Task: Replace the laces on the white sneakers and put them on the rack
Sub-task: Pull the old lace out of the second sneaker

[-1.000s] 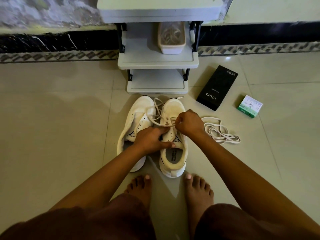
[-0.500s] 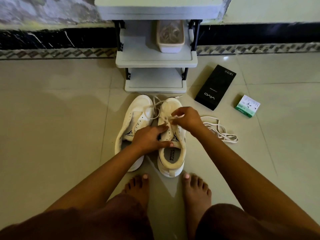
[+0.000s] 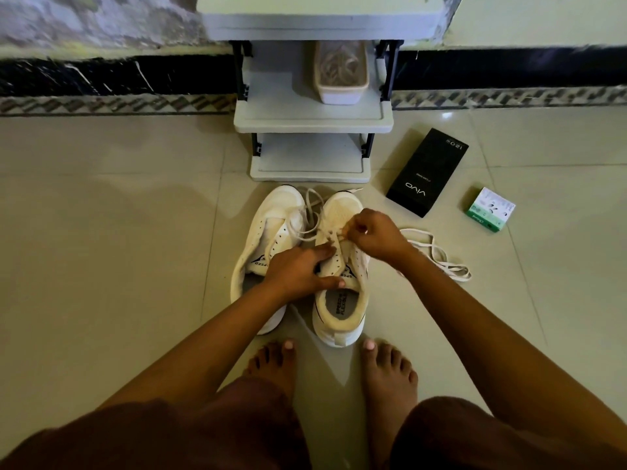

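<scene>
Head view: stood two white sneakers side by side on the tiled floor, just before the grey rack, toes toward it. Held down the right sneaker with the left hand, fingers spread flat over its tongue. Pinched a lace above its eyelets in the right hand. Lay partly under the left forearm the left sneaker. Rested a loose lace right of the pair, a black box and a small green box beyond it, a tub on the rack's shelf.
</scene>
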Available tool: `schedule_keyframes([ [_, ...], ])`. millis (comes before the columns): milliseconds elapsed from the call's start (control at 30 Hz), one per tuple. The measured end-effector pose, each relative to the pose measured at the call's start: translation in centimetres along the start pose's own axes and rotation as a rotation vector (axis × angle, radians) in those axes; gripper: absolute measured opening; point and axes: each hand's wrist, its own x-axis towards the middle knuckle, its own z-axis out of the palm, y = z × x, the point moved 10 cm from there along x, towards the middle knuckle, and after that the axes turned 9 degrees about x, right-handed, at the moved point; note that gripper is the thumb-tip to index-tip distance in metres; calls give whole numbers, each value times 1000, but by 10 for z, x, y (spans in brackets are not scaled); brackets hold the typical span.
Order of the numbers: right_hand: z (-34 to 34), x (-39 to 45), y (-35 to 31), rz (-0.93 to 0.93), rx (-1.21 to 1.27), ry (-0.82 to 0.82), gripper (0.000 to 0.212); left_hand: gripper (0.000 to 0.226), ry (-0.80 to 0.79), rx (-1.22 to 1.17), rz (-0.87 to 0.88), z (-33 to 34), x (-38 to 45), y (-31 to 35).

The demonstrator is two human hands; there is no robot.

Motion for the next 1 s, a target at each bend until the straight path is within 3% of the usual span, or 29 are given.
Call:
schedule_keyframes([
  [67,-3,-5,5,81,511,-14,10,78,1,-9,-10,-1,1,-3],
  [100,-2,-9,9,121,646,-1,10,78,-1,-10,-8,0,2,-3],
  [233,4,-14,32,252,757,118,12,77,8,-20,4,2,4,1],
  [367,11,-3,19,141,217,-46,27,74,37,-36,14,1,5,1],
  [500,26,2,-5,34,-575,-92,33,69,57,-42,33,-1,4,4],
  [567,25,2,-18,-31,-736,-7,29,71,55,-27,33,-1,4,5],
  [633,18,2,-22,-53,-704,70,24,75,35,-10,22,0,4,3],
  [767,1,6,-2,77,-376,30,23,78,-2,12,8,3,4,1],
  [867,-5,-10,11,249,482,-9,17,78,-27,0,5,4,4,1],
  [933,-16,-16,-9,223,1068,11,15,79,-29,10,5,3,3,2],
  [1000,-37,-10,-29,142,1281,106,14,80,-32,18,-2,3,3,2],
])
